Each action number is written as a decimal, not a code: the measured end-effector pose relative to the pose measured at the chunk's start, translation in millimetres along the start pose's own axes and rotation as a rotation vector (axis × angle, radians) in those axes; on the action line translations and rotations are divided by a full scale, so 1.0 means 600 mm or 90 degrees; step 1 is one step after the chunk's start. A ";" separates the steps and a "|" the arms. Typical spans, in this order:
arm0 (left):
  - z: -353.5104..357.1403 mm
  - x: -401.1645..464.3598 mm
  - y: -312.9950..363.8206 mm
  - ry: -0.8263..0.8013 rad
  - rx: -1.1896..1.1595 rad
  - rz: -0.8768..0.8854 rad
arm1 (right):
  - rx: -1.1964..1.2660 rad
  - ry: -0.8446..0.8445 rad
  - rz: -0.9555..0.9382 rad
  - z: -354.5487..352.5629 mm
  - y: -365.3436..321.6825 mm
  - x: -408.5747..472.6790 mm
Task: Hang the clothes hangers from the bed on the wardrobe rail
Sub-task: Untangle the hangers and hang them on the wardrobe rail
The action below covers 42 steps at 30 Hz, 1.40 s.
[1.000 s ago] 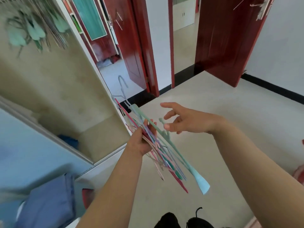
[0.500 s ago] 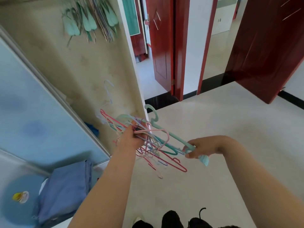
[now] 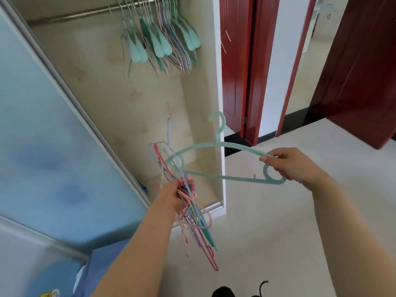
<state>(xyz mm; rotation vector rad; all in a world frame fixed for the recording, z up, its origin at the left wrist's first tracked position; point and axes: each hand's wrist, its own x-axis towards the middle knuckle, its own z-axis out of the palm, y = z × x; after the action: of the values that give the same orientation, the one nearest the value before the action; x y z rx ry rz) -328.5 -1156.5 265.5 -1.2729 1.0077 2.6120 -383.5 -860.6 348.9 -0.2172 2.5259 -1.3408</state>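
My left hand point(image 3: 174, 195) grips a bundle of thin hangers point(image 3: 194, 219) in pink, red, purple and teal, their ends fanning down and up. My right hand point(image 3: 288, 165) pinches the right end of a mint-green plastic hanger point(image 3: 214, 146), held upright with its hook up; its left end still overlaps the bundle. The wardrobe rail point(image 3: 85, 12) runs along the top of the open wardrobe, and several hung hangers point(image 3: 162, 39) crowd its right part.
A pale blue sliding wardrobe door point(image 3: 53, 146) stands on the left. The white wardrobe side panel point(image 3: 220, 82) borders the opening on the right. Dark red doors point(image 3: 353, 71) and a doorway lie beyond. Blue folded cloth point(image 3: 102, 269) sits at lower left. Pale floor point(image 3: 278, 243) spreads below.
My right hand has pulled the mint-green hanger out and up to the right, turning it upright. The view has tilted upward, bringing the rail into sight.
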 end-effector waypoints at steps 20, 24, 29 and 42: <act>0.001 0.158 0.229 0.051 -0.085 0.113 | -0.067 -0.009 -0.213 0.065 -0.159 0.311; 0.007 0.175 0.253 0.066 -0.132 0.099 | -0.120 0.010 -0.231 0.078 -0.177 0.339; -0.006 0.201 0.281 0.066 -0.198 0.047 | -0.152 -0.015 -0.224 0.080 -0.205 0.362; -0.071 0.266 0.409 0.045 -0.099 0.069 | -0.114 0.108 -0.176 0.146 -0.277 0.395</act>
<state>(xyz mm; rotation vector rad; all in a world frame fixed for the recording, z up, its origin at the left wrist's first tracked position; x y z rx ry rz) -484.3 -1407.9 260.7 -1.3901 0.9241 2.7945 -581.2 -1083.5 400.2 -0.5268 2.8454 -1.2736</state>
